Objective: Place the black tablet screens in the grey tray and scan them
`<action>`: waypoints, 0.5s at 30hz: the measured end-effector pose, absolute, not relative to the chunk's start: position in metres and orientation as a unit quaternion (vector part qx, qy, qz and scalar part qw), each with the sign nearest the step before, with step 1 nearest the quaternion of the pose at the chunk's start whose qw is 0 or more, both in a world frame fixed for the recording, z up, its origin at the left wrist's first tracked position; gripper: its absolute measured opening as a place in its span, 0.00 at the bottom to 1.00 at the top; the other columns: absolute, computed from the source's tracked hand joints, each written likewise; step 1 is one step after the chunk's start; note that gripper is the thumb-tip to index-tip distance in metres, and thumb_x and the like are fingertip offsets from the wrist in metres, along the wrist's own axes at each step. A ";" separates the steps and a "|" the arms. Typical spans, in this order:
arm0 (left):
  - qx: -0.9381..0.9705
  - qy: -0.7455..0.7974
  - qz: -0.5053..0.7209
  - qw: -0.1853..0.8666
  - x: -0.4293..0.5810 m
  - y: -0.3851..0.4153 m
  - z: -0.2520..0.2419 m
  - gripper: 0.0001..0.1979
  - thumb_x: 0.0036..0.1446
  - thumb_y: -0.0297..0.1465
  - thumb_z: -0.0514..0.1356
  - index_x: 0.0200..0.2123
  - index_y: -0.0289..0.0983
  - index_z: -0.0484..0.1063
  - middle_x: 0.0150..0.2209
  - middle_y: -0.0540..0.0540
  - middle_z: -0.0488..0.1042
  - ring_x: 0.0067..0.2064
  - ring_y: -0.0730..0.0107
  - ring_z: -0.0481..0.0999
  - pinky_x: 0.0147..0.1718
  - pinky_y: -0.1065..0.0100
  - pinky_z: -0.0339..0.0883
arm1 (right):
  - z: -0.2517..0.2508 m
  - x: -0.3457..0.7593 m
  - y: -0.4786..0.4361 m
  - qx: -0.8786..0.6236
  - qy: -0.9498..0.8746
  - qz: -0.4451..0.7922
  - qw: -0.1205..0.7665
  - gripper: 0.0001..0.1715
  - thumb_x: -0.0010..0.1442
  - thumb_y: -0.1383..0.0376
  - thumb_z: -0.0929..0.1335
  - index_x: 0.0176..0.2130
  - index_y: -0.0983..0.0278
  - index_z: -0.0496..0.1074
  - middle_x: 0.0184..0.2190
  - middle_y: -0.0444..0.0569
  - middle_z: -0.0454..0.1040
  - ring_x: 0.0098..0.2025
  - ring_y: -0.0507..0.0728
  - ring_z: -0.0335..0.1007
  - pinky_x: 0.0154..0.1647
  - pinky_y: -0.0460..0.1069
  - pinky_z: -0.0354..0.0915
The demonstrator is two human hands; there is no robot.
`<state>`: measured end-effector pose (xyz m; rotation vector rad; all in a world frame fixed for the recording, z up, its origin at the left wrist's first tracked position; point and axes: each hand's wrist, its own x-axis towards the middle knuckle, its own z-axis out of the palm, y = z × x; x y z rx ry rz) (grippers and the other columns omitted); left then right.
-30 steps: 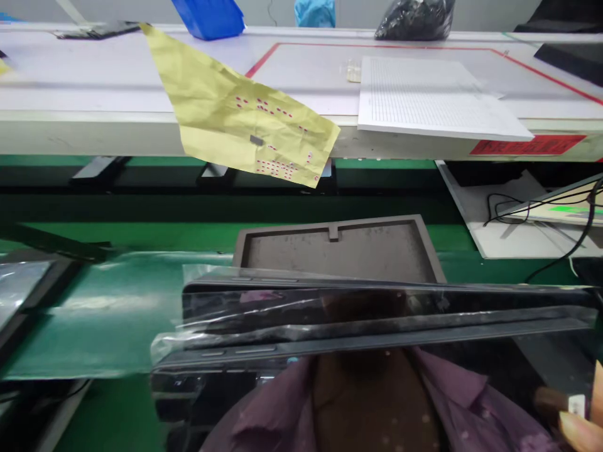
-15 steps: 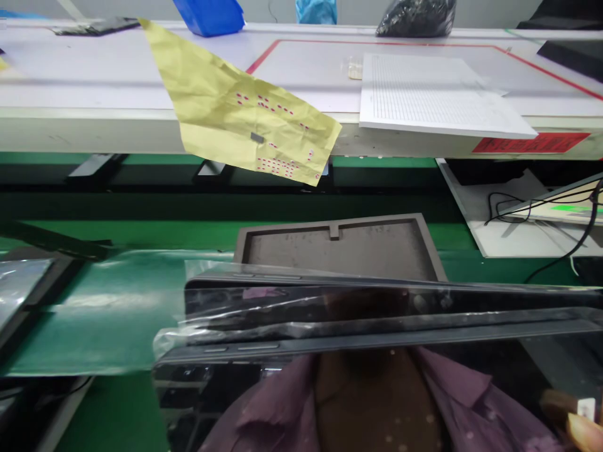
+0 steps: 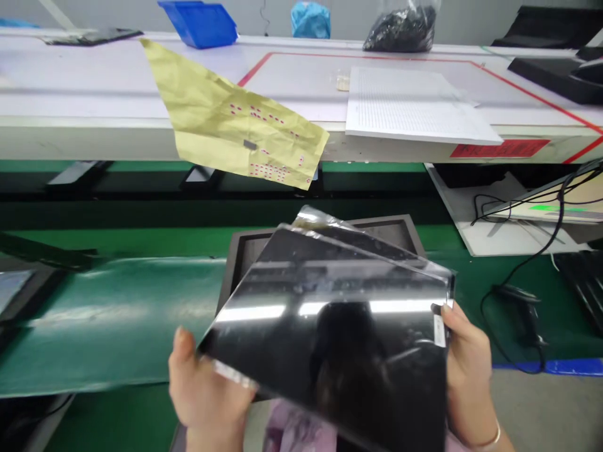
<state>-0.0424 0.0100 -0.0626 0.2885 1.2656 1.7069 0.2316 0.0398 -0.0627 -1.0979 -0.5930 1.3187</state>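
Both my hands hold a black glossy tablet [image 3: 339,326] tilted over the green conveyor belt [image 3: 117,314]. My left hand [image 3: 202,389] grips its lower left corner, fingers wrapped under it. My right hand [image 3: 466,370] grips its right edge beside a small white label. A second dark tablet in clear plastic film [image 3: 358,242] sticks out behind the first. Under them lies a grey recessed tray [image 3: 245,251] on the belt.
A white shelf [image 3: 94,94] runs across the back with a crumpled yellow sheet [image 3: 226,119], a white printed sheet [image 3: 409,107], a blue bin [image 3: 198,22] and a black bag [image 3: 400,28]. Cables [image 3: 513,289] and a white board [image 3: 499,220] lie at right.
The tablets were held close to the camera nearly edge-on; now they are lower and farther, the screen faces up, and both hands show at its edges.
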 end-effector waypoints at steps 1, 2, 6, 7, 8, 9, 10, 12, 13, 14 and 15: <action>0.089 0.526 0.693 0.485 -0.038 0.020 -0.062 0.24 0.32 0.53 0.69 0.27 0.41 0.78 0.29 0.47 0.80 0.38 0.51 0.80 0.43 0.55 0.76 | -0.065 0.228 0.037 -0.476 -0.216 0.591 0.614 0.17 0.46 0.60 0.76 0.39 0.59 0.77 0.32 0.44 0.80 0.29 0.57 0.76 0.42 0.53 0.73; 0.084 0.541 0.682 0.485 -0.034 0.029 -0.061 0.25 0.27 0.49 0.73 0.28 0.40 0.77 0.30 0.47 0.80 0.38 0.53 0.80 0.42 0.57 0.76 | -0.068 0.226 0.036 -0.476 -0.190 0.594 0.620 0.20 0.45 0.59 0.76 0.40 0.59 0.77 0.35 0.45 0.80 0.32 0.57 0.76 0.44 0.54 0.72; 0.134 0.583 0.629 0.496 -0.038 0.060 -0.055 0.20 0.29 0.32 0.74 0.29 0.34 0.75 0.24 0.48 0.77 0.36 0.56 0.80 0.39 0.62 0.77 | -0.079 0.232 0.034 -0.475 -0.117 0.570 0.660 0.17 0.51 0.57 0.74 0.42 0.58 0.76 0.39 0.44 0.79 0.40 0.56 0.76 0.46 0.53 0.71; 0.139 0.587 0.627 0.493 -0.045 0.066 -0.051 0.16 0.35 0.31 0.72 0.29 0.33 0.74 0.23 0.48 0.77 0.35 0.58 0.80 0.38 0.63 0.77 | -0.082 0.236 0.035 -0.475 -0.098 0.559 0.672 0.16 0.51 0.58 0.74 0.41 0.57 0.76 0.39 0.43 0.79 0.40 0.56 0.75 0.46 0.52 0.71; 0.143 0.589 0.633 0.482 -0.053 0.072 -0.046 0.11 0.40 0.29 0.69 0.29 0.32 0.74 0.22 0.48 0.76 0.34 0.60 0.80 0.37 0.64 0.77 | -0.085 0.240 0.034 -0.476 -0.084 0.546 0.685 0.15 0.51 0.60 0.74 0.41 0.57 0.76 0.38 0.43 0.79 0.41 0.55 0.75 0.46 0.52 0.71; 0.148 0.590 0.643 0.465 -0.061 0.078 -0.041 0.07 0.45 0.27 0.66 0.30 0.32 0.73 0.22 0.49 0.75 0.34 0.62 0.79 0.37 0.66 0.77 | -0.088 0.244 0.034 -0.476 -0.075 0.529 0.698 0.15 0.50 0.62 0.74 0.41 0.57 0.76 0.38 0.42 0.79 0.42 0.55 0.75 0.46 0.52 0.71; 0.154 0.593 0.652 0.447 -0.069 0.084 -0.035 0.03 0.49 0.25 0.62 0.30 0.31 0.72 0.21 0.49 0.75 0.33 0.65 0.79 0.37 0.67 0.76 | -0.091 0.247 0.032 -0.475 -0.072 0.515 0.710 0.16 0.50 0.63 0.74 0.41 0.57 0.76 0.39 0.42 0.79 0.43 0.55 0.75 0.47 0.53 0.70; 0.180 0.610 0.650 0.417 -0.084 0.097 -0.027 0.03 0.55 0.24 0.58 0.30 0.31 0.72 0.20 0.51 0.74 0.32 0.68 0.78 0.38 0.67 0.76 | -0.097 0.251 0.028 -0.466 -0.067 0.510 0.720 0.17 0.51 0.65 0.73 0.43 0.56 0.75 0.40 0.42 0.79 0.46 0.56 0.74 0.51 0.56 0.69; 0.202 0.626 0.632 0.409 -0.090 0.103 -0.025 0.04 0.57 0.25 0.58 0.31 0.31 0.72 0.20 0.52 0.74 0.32 0.69 0.78 0.39 0.67 0.75 | -0.100 0.251 0.026 -0.460 -0.063 0.520 0.717 0.17 0.51 0.66 0.73 0.44 0.56 0.75 0.41 0.42 0.79 0.47 0.57 0.73 0.53 0.57 0.67; 0.224 0.645 0.603 0.412 -0.095 0.110 -0.026 0.05 0.57 0.27 0.59 0.32 0.31 0.72 0.20 0.52 0.73 0.31 0.70 0.77 0.41 0.66 0.75 | -0.102 0.250 0.023 -0.456 -0.059 0.531 0.711 0.17 0.52 0.67 0.72 0.44 0.56 0.75 0.42 0.43 0.78 0.48 0.57 0.72 0.55 0.59 0.66; 0.243 0.664 0.567 0.423 -0.099 0.117 -0.030 0.05 0.57 0.28 0.60 0.32 0.30 0.72 0.20 0.52 0.73 0.30 0.70 0.77 0.42 0.64 0.74 | -0.104 0.247 0.020 -0.454 -0.059 0.542 0.705 0.17 0.53 0.67 0.72 0.44 0.56 0.75 0.42 0.43 0.78 0.49 0.57 0.72 0.56 0.60 0.65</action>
